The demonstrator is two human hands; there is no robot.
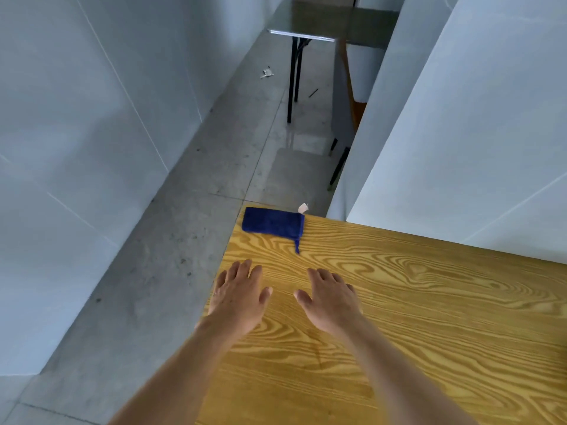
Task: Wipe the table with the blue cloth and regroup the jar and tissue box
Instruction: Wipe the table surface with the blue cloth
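A folded dark blue cloth (272,223) lies on the far left corner of the wooden table (429,302), with a white tag sticking up at its right end. My left hand (239,297) hovers over the table's left edge, palm down, fingers spread, holding nothing. Beside it my right hand (329,297) is also palm down with fingers apart and empty. Both hands are a short way nearer to me than the cloth and do not touch it. No jar or tissue box is in view.
The table's left edge drops to a grey concrete floor (159,271). White wall panels (76,133) stand to the left and behind the table on the right. Farther off stands a grey table on black legs (310,26), with a chair (346,96) beside it.
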